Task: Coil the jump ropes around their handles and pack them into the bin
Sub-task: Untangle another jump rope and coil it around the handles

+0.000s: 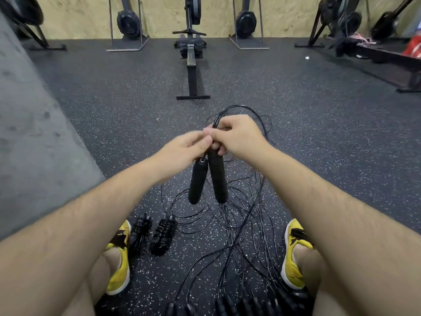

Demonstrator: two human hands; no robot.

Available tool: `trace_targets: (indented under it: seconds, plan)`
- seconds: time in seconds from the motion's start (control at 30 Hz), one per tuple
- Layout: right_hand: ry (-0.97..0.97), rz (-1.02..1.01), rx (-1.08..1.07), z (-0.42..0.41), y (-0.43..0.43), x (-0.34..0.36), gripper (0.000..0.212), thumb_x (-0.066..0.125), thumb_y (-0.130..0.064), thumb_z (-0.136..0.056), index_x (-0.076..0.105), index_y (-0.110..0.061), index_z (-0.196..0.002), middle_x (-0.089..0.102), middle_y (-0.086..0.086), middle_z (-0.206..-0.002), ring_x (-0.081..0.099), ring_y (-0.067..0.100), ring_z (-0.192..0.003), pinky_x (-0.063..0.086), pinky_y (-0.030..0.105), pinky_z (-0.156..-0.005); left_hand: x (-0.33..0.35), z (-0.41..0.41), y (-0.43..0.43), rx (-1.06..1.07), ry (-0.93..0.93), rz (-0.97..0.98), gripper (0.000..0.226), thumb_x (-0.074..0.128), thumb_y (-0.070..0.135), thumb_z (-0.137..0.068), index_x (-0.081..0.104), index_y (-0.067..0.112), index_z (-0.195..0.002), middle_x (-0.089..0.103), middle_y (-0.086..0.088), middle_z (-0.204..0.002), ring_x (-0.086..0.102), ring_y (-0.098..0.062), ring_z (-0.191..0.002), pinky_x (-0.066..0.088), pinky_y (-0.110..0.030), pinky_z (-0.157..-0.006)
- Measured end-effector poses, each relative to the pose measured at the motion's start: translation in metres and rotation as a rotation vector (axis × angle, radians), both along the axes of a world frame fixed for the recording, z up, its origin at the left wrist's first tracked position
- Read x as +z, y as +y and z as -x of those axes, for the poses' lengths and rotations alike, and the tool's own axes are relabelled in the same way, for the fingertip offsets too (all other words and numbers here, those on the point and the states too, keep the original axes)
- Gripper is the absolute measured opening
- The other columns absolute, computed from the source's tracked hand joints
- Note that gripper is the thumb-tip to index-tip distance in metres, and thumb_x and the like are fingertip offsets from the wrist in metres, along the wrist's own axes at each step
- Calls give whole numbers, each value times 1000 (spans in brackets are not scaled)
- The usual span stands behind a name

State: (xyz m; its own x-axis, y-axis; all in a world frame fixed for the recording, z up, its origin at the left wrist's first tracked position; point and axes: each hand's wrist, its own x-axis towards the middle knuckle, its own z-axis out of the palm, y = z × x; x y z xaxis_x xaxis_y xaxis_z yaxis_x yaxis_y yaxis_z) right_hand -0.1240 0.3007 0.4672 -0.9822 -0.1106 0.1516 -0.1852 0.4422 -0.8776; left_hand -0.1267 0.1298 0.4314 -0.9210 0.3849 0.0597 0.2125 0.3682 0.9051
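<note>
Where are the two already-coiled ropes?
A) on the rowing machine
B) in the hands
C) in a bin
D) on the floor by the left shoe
D: both coiled ropes lie on the floor beside the left shoe; the left hand and right hand hold an uncoiled rope.

The two handles (218, 179) and the thin cords (250, 215) are black, as are the coiled bundles (163, 236) at near left. The floor (114, 110) is dark grey flecked with white, the shoes (118, 270) yellow with black laces (119, 240). The far wall (79, 14) is tan, the slab (34, 133) at left plain grey.
</note>
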Motion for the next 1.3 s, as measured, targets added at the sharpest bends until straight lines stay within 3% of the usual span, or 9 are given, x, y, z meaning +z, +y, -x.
trace_targets:
  seconds: [0.1,0.17,0.3,0.4,0.57,0.83,0.97,1.17,1.3]
  plan:
    - [-28,116,-39,6,1,4,33,74,-22,-89,64,9,-84,63,5,-59,50,11,-41,45,26,-49,-15,-6,3,-29,-23,56,46,54,62,-91,64,29,-122,73,2,-119,64,-18,-118,43,-39,-108]
    - [-67,210,-51,9,-1,1,36,75,-21,-88,64,14,-85,61,4,-58,48,9,-42,43,22,-46,-15,-6,8,18,1,66,46,51,63,-90,65,28,-116,72,-10,-114,66,-24,-106,44,-42,-101]
    - [-161,357,-52,14,-1,-8,28,76,-20,-88,61,-6,-68,58,3,-58,49,12,-51,43,21,-50,-10,-5,17,76,-3,64,44,44,67,-90,65,33,-108,73,-9,-109,67,-28,-105,47,-48,-103]
    - [-201,398,-57,15,3,-13,31,76,-21,-88,59,-8,-66,55,3,-59,47,17,-57,44,24,-55,-7,-5,21,131,19,73,32,43,53,-102,67,32,-107,73,1,-108,63,-16,-99,46,-43,-103]
    - [-242,373,-54,13,9,-22,27,72,-25,-91,66,-2,-79,53,8,-68,50,16,-55,47,29,-60,-8,-3,23,146,37,38,29,46,41,-105,71,26,-102,68,-8,-89,52,-16,-74,49,-37,-76]
    - [-245,394,-105,3,11,-20,27,70,-22,-93,68,3,-83,53,5,-63,55,13,-49,60,35,-73,-6,-5,35,230,-23,-63,38,46,36,-106,72,11,-96,61,-7,-83,48,-16,-72,48,-22,-61]
    - [-272,408,-155,-1,5,-18,24,78,-23,-86,67,-2,-83,59,2,-60,53,10,-49,55,23,-53,-6,0,39,287,-82,-153,37,44,38,-106,71,14,-96,65,-5,-85,53,-19,-77,54,-38,-79]
    - [-316,517,-226,-1,1,-23,16,72,-13,-91,63,-1,-86,60,9,-74,56,12,-61,59,23,-57,-8,2,41,251,-188,-208,38,47,52,-99,71,23,-97,74,-1,-100,61,-17,-92,48,-43,-94]
    - [-342,621,-181,-3,0,-15,9,55,3,-95,62,8,-95,63,14,-84,61,14,-68,59,24,-68,-6,3,37,201,-216,-253,35,62,49,-95,67,15,-88,63,-5,-83,53,-20,-78,49,-35,-72]
